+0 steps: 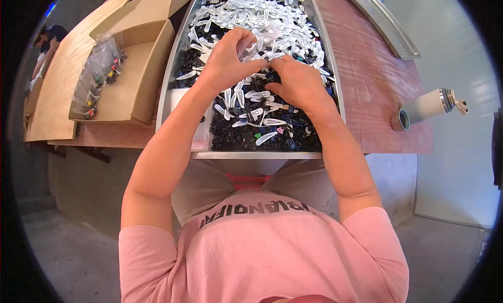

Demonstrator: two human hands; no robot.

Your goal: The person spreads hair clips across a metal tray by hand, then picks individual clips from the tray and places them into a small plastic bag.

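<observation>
One line of bold black capital letters (257,208) runs across the chest of a pale pink short-sleeved cloth T-shirt (283,256), in the lower middle of the frame. The line bows with the cloth, from left of the frame's centre to right of it. Folds bend the letters and crowd them at both ends, so the whole word cannot be read for certain; an N and an I can be made out near the middle
</observation>
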